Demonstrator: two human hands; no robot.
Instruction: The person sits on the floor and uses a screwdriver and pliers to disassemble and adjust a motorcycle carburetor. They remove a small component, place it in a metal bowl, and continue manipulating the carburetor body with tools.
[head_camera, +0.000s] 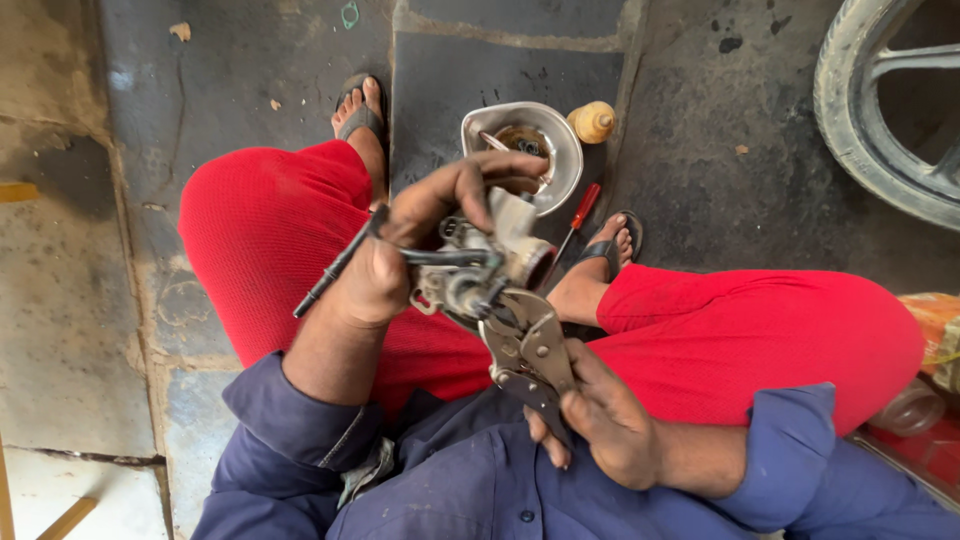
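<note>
My left hand (420, 235) grips a grimy metal carburetor (490, 262) and also has a black-handled screwdriver (335, 268) tucked under the palm, its handle sticking out to the lower left. My right hand (600, 420) squeezes the handles of silver locking pliers (530, 350), whose jaws bite onto the underside of the carburetor. Both hands hover above my lap, between my knees in red trousers (270, 230).
A steel bowl (570, 150) with small parts sits on the dark floor mat ahead, a yellow-capped bottle (592, 121) beside it and a red-handled screwdriver (580, 212) by my right foot. A tyre (850, 110) stands at top right. A plastic bottle (908, 408) lies at right.
</note>
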